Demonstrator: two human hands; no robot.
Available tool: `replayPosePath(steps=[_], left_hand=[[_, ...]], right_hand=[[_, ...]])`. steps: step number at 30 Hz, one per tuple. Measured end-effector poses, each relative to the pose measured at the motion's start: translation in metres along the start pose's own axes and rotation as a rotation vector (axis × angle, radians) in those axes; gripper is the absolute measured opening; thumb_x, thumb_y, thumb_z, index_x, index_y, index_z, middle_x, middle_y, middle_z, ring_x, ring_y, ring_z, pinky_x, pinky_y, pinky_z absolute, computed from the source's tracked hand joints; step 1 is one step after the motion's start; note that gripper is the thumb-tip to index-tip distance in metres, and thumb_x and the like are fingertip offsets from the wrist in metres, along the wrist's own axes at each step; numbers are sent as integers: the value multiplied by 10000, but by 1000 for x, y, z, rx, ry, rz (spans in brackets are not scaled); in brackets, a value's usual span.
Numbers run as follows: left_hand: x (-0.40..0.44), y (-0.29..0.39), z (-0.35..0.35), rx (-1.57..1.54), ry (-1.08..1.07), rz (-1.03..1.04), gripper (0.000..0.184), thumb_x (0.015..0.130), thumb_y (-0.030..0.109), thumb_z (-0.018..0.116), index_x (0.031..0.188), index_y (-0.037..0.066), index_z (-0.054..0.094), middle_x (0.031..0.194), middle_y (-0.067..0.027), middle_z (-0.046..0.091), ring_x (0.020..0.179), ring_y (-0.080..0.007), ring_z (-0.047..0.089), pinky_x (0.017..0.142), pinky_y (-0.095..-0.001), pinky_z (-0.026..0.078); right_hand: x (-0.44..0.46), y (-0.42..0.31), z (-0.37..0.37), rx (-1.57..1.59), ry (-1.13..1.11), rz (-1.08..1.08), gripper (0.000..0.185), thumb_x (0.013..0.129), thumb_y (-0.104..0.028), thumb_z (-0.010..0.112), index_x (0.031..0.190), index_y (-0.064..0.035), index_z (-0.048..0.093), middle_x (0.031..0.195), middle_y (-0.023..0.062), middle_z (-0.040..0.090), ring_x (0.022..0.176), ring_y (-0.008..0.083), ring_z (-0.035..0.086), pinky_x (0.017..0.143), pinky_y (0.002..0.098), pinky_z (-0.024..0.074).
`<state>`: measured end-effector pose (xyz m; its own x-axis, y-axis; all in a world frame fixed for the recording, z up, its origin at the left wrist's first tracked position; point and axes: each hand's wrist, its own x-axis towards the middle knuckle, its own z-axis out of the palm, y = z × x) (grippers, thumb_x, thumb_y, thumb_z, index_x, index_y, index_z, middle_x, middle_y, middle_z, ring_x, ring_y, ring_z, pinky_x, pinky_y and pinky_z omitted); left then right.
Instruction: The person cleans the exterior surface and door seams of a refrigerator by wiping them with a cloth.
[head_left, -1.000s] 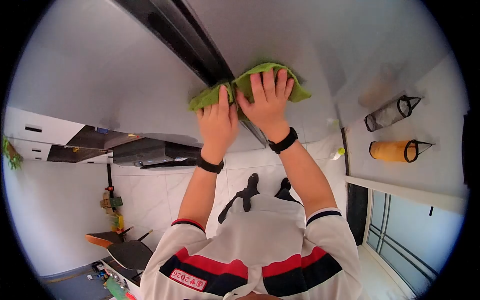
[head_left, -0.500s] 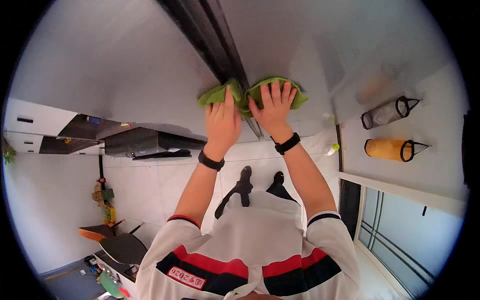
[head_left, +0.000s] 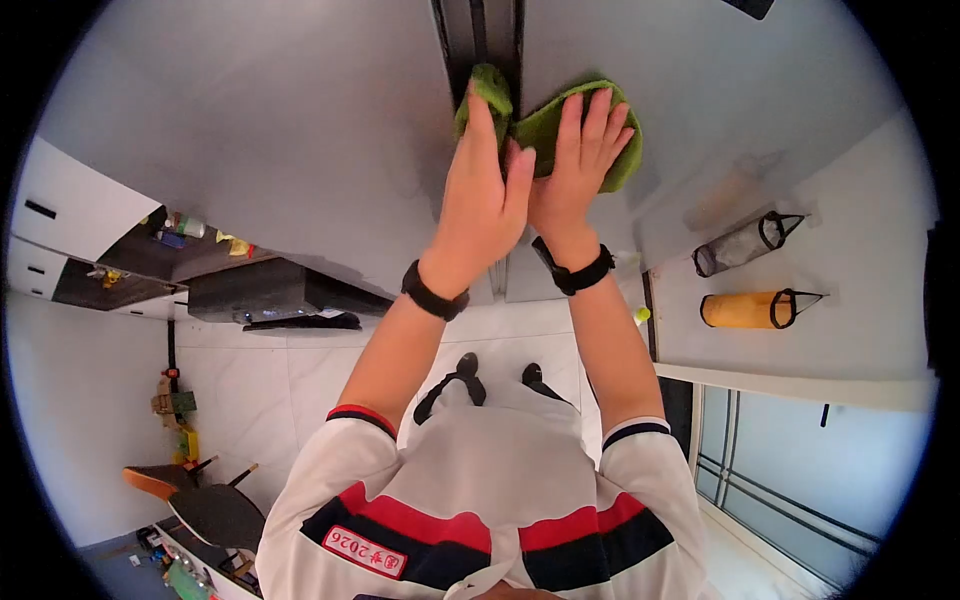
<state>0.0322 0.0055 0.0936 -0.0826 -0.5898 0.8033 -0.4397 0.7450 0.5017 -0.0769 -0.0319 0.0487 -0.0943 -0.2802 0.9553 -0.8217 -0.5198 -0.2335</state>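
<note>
A green cloth (head_left: 625,165) lies against the tall grey double-door front (head_left: 330,130), spanning the dark vertical groove (head_left: 480,30) between the doors. It seems to be one piece, bunched on the left and spread on the right. My left hand (head_left: 475,195) grips the bunched part at the groove, index finger stretched along it and thumb out to the side. Its other fingers are hidden. My right hand (head_left: 575,165) lies flat on the spread part on the right door, fingers apart, pressing it to the surface. The two hands nearly touch at the wrist-side of the cloth.
Two hanging mesh bags, one grey (head_left: 740,245) and one orange (head_left: 748,310), are on the right wall. A black boxy unit (head_left: 285,290) and open shelves (head_left: 165,240) stand at left. A chair (head_left: 220,512) is behind on the left, a glazed door (head_left: 780,450) behind right.
Both hands and the cloth have moved up along the groove. My right hand has swung closer to the left one, and the view has turned slightly.
</note>
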Motion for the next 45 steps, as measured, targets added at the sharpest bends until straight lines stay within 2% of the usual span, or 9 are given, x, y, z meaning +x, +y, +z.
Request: replayPosePath(steps=[3, 7, 11, 16, 20, 26, 37, 40, 45], left_hand=[[8, -8, 3, -60, -129, -91, 664, 919, 164, 515, 1395, -159, 183, 1257, -353, 450, 1133, -486, 471, 958, -436, 405], [4, -12, 12, -68, -126, -97, 791, 892, 275, 571, 1388, -177, 152, 1247, -379, 441, 1126, -486, 482, 957, -437, 410], [-3, -13, 16, -79, -130, -156, 815, 881, 275, 584, 1386, -182, 137, 1245, -380, 442, 1118, -489, 488, 953, -437, 414], [-29, -18, 22, -212, -233, -395, 813, 882, 261, 583, 1387, -183, 126, 1249, -382, 440, 1119, -494, 488, 940, -437, 424], [-63, -39, 36, -175, -192, -313, 794, 887, 251, 578, 1397, -165, 135, 1249, -377, 443, 1110, -498, 489, 926, -448, 428], [-107, -60, 49, -223, -225, -374, 759, 899, 246, 567, 1407, -142, 159, 1250, -370, 446, 1102, -507, 488, 931, -461, 422], [-80, -45, 37, -153, -172, -274, 702, 900, 240, 551, 1378, -158, 224, 1232, -354, 469, 1118, -484, 477, 964, -476, 385], [-47, -33, 24, -133, -209, -206, 707, 947, 258, 484, 1407, -164, 151, 1349, -370, 378, 1248, -475, 410, 1043, -439, 333], [-8, -19, 18, -73, -78, -57, 710, 884, 243, 571, 1373, -157, 244, 1226, -347, 477, 1095, -475, 497, 940, -455, 414]], right_hand=[[2, 3, 1, -41, 3, -20, 632, 863, -315, 583, 1404, -44, 401, 1508, 208, 277, 1402, 448, 187, 1106, 600, 96], [-4, 9, 2, -102, -11, -28, 520, 946, -247, 443, 1426, -59, 373, 1528, 189, 247, 1413, 433, 174, 1111, 592, 114], [-10, 14, 5, -173, 7, -62, 470, 969, -213, 389, 1416, -66, 386, 1529, 180, 251, 1416, 419, 177, 1113, 587, 133], [-33, 27, 5, -200, -41, -76, 669, 832, -367, 602, 1393, -59, 407, 1513, 191, 266, 1405, 460, 161, 1106, 609, 94], [-63, 32, 8, -247, -81, -53, 781, 761, -441, 677, 1388, -67, 398, 1507, 191, 253, 1405, 471, 133, 1099, 627, 83], [-117, 44, 5, -215, -135, -69, 776, 798, -424, 666, 1412, -69, 349, 1517, 190, 233, 1413, 458, 112, 1104, 630, 96], [-86, 19, -17, -113, -225, 12, 640, 863, -250, 611, 1408, -14, 374, 1518, 221, 241, 1393, 467, 188, 1102, 605, 154], [-57, 9, -17, -86, -186, 22, 612, 884, -236, 566, 1411, 4, 367, 1513, 231, 248, 1391, 469, 194, 1105, 598, 149], [-15, -2, -15, -57, -109, 0, 592, 901, -230, 526, 1420, 1, 360, 1516, 233, 242, 1395, 465, 186, 1106, 597, 137]])
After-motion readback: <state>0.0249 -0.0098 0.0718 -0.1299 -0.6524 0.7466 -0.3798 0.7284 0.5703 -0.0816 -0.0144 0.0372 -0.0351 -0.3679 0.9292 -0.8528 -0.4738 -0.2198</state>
